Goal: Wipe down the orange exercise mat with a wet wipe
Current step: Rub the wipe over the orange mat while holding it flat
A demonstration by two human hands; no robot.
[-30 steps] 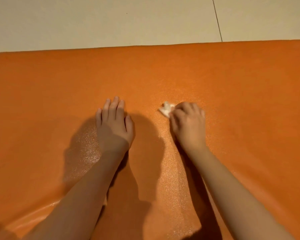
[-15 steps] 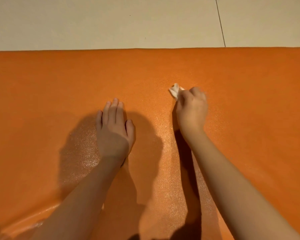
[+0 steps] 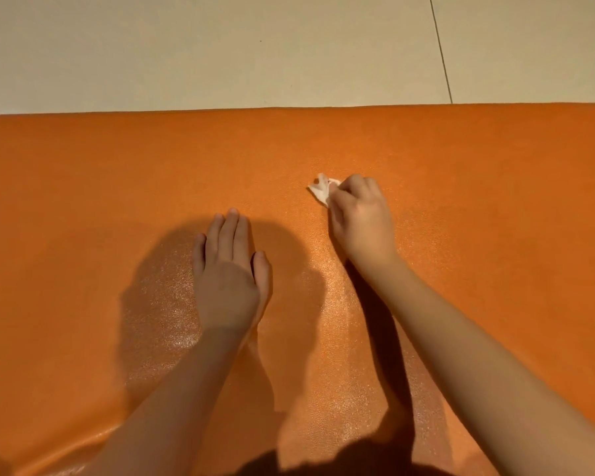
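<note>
A wet sheen on the near middle of the orange mat (image 3: 478, 207) suggests that part is wiped; the far strip and sides look dry. The right hand (image 3: 361, 221) has its grip pinched on the wet wipe (image 3: 320, 191), pressed to the mat, while the left hand (image 3: 228, 273) rests flat, grip released.

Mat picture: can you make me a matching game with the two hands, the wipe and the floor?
Things: 1 left hand; 2 right hand; 3 wet wipe; 4 floor.
Clues: A pale tiles beyond the orange mat; B white and crumpled; C grips the wet wipe; D lies flat on the orange mat.
Pairs: 1-D, 2-C, 3-B, 4-A.
</note>
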